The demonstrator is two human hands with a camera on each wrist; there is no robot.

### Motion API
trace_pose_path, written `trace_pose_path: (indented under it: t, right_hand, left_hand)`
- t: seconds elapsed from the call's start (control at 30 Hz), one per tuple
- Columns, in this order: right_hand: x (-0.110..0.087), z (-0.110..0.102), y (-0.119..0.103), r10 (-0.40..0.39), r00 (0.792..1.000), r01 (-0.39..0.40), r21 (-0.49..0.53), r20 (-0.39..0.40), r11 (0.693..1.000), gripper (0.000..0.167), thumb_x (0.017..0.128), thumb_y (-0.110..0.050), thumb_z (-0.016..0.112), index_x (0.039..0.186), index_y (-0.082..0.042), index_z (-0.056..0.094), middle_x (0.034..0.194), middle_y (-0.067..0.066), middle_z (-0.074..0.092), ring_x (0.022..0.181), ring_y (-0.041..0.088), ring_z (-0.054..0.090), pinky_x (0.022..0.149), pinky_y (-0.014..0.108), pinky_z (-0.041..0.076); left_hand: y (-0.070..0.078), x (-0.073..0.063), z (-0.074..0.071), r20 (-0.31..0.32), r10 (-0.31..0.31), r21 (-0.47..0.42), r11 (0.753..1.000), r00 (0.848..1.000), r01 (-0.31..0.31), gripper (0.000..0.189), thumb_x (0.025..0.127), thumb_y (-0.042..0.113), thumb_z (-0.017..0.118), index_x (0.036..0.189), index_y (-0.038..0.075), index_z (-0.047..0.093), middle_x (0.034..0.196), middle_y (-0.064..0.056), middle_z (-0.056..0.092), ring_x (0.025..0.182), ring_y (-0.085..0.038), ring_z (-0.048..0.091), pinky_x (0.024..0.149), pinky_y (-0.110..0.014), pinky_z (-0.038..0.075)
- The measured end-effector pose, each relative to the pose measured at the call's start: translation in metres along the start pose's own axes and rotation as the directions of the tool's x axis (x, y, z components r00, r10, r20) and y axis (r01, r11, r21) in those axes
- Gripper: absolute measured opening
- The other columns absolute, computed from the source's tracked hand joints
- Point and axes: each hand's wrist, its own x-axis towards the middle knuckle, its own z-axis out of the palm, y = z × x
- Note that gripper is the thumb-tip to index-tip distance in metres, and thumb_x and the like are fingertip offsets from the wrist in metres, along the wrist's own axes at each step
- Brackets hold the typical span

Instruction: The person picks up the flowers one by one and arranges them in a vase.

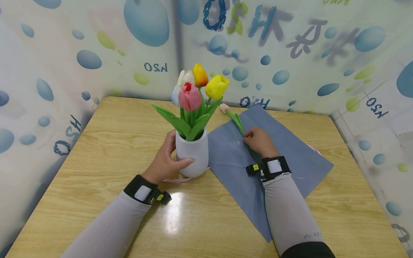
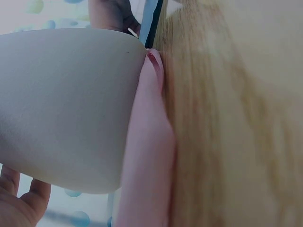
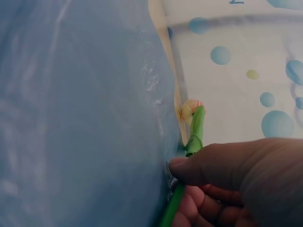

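Observation:
A white vase point(image 1: 193, 154) of artificial tulips stands upright on the table. My left hand point(image 1: 166, 159) grips its left side, thumb across the front; the fingers point(image 2: 35, 198) curl behind it. Red-pink point(image 1: 189, 96), yellow point(image 1: 217, 87), orange-yellow and pale blooms rise above green leaves. My right hand point(image 1: 260, 141) pinches the green stem of a single pale pink tulip point(image 1: 237, 122) between thumb and fingers, close over a blue-grey wrapping sheet point(image 1: 284, 143). That tulip's head point(image 3: 190, 109) points away toward the back of the table.
A pink ribbon point(image 2: 147, 142) runs along the tabletop by the vase's base. Another bit of pink point(image 1: 314, 149) shows at the sheet's right edge. The wooden table point(image 1: 106, 150) ends at a patterned curtain point(image 1: 106, 21) behind and at the sides.

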Motion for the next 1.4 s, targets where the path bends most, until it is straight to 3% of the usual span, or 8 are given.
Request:
trace_pose_path:
  t: [0.33,0.5,0.83,1.17,1.4]
  right_hand:
    - [-0.003,-0.003,-0.003,-0.041,0.999,0.041,0.001,0.005,0.999,0.030,0.101,-0.021,0.065,0.121,0.001,0.068,0.114,0.019,0.070,0.099,0.031,0.063,0.085,0.043,0.053]
    - [-0.005,-0.006,-0.006,-0.039,0.999,0.038,0.045,0.015,0.998,0.029,0.101,-0.022,0.064,0.121,-0.001,0.067,0.114,0.018,0.068,0.099,0.031,0.062,0.084,0.042,0.052]
    - [-0.011,-0.016,-0.014,-0.108,0.994,0.111,0.136,-0.027,0.984,0.026,0.103,-0.023,0.063,0.120,-0.004,0.066,0.112,0.016,0.068,0.095,0.029,0.061,0.079,0.039,0.050]
    - [-0.019,-0.026,-0.025,-0.139,0.988,0.153,0.311,-0.070,0.938,0.028,0.103,-0.023,0.064,0.124,-0.004,0.065,0.108,0.013,0.065,0.093,0.026,0.062,0.077,0.035,0.053]
    - [-0.023,-0.032,-0.030,-0.159,0.982,0.189,0.468,-0.103,0.863,0.032,0.104,-0.020,0.063,0.128,0.001,0.061,0.107,0.008,0.062,0.096,0.022,0.061,0.089,0.049,0.057]
  left_hand:
    - [-0.002,0.000,-0.001,0.002,0.011,0.003,1.000,1.000,-0.011,0.087,0.085,0.001,0.078,0.157,0.015,0.031,0.150,-0.007,0.048,0.136,-0.011,0.048,0.117,-0.059,0.036]
    - [-0.003,0.000,-0.001,0.004,0.014,0.008,1.000,1.000,-0.014,0.088,0.085,0.001,0.078,0.157,0.015,0.030,0.150,-0.007,0.047,0.136,-0.012,0.048,0.117,-0.054,0.037]
    - [-0.002,0.000,0.000,0.001,0.011,0.012,1.000,1.000,-0.011,0.089,0.085,0.000,0.078,0.157,0.014,0.030,0.150,-0.007,0.047,0.136,-0.012,0.048,0.117,-0.048,0.038]
    - [-0.003,0.000,-0.001,0.003,0.002,0.000,1.000,1.000,-0.002,0.089,0.085,0.002,0.079,0.157,0.016,0.030,0.150,-0.006,0.047,0.136,-0.013,0.048,0.117,-0.053,0.036]
    - [-0.002,0.000,0.000,0.001,0.008,0.001,1.000,1.000,-0.008,0.089,0.084,0.001,0.079,0.158,0.015,0.030,0.150,-0.006,0.048,0.136,-0.013,0.048,0.117,-0.048,0.038]
